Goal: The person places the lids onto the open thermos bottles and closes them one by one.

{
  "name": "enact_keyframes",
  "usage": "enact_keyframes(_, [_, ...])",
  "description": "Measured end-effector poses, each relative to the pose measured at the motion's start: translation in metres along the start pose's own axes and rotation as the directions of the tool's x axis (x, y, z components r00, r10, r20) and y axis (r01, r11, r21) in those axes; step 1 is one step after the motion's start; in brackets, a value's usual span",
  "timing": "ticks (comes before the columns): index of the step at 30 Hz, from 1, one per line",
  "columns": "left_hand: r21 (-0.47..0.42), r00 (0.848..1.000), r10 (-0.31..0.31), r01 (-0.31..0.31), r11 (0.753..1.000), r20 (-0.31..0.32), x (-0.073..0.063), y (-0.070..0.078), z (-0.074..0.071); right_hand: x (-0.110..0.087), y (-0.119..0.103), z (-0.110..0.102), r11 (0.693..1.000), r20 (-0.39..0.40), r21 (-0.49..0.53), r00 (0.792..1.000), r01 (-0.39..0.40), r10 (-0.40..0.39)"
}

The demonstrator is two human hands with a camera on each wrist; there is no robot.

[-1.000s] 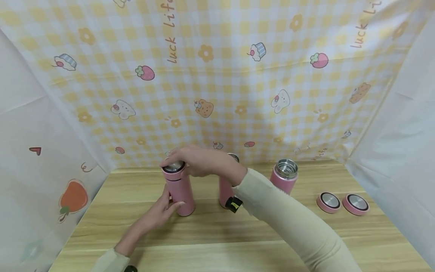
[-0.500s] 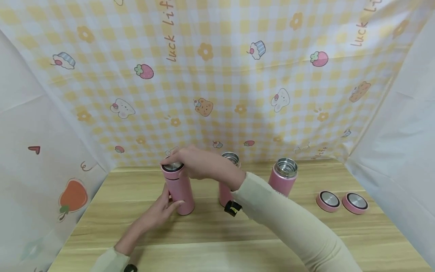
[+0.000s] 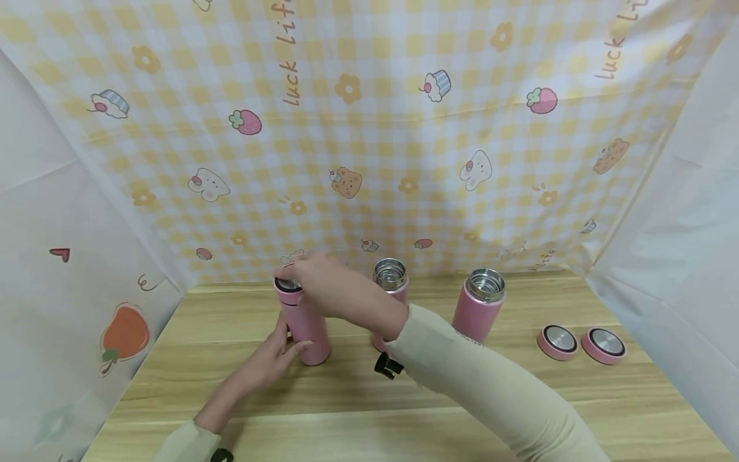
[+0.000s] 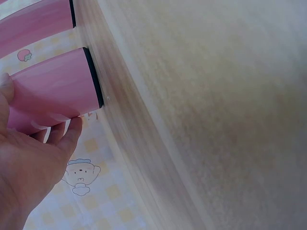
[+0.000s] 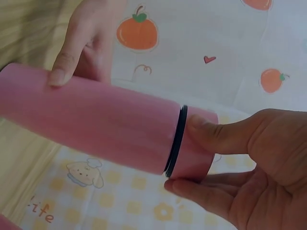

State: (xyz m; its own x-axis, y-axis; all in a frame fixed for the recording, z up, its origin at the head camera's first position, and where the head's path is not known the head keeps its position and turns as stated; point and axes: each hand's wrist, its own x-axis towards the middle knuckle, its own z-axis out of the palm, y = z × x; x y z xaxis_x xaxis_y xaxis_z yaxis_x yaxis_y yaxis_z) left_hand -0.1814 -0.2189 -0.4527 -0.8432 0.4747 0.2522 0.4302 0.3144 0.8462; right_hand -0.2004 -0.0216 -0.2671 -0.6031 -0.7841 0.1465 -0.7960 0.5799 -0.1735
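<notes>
A pink thermos bottle (image 3: 312,333) stands upright at the left of the table, its pink lid (image 5: 194,151) on top with a dark ring showing at the seam. My left hand (image 3: 268,366) grips the lower body, thumb in front; in the left wrist view its fingers curl around the bottle (image 4: 57,91). From above, my right hand (image 3: 340,285) holds the lid's rim between thumb and fingers. To the right, partly behind my right forearm, stands a second pink thermos (image 3: 390,276) without a lid. A third lidless one (image 3: 482,305) is farther right.
Two loose pink lids (image 3: 557,341) with steel discs lie side by side at the right of the wooden table (image 3: 323,430). A checked yellow cloth (image 3: 404,147) hangs behind, and white cloth (image 3: 75,256) hangs at the left.
My right hand has turned on the lid, and its wrist has swung slightly down and toward me, uncovering more of the middle thermos's mouth. The left hand stays in place.
</notes>
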Motion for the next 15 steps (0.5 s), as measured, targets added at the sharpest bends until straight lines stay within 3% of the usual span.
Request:
enact_keyframes(3, [0.004, 1.000, -0.014, 0.014, 1.000, 0.005, 0.0003, -0.0006, -0.0003, -0.0012, -0.0031, 0.0022, 0.999, -0.026, -0.042, 1.000, 0.007, -0.008])
enact_keyframes(9, [0.008, 0.999, -0.042, 0.042, 0.999, 0.003, 0.0001, -0.0029, -0.0007, 0.0001, -0.0093, 0.0047, 0.996, -0.048, -0.070, 0.997, -0.056, 0.053])
enact_keyframes(15, [0.037, 1.000, -0.028, 0.028, 0.999, -0.002, -0.0004, -0.0038, 0.0000, 0.0036, -0.0028, -0.0014, 0.998, 0.032, -0.010, 0.998, -0.056, 0.056])
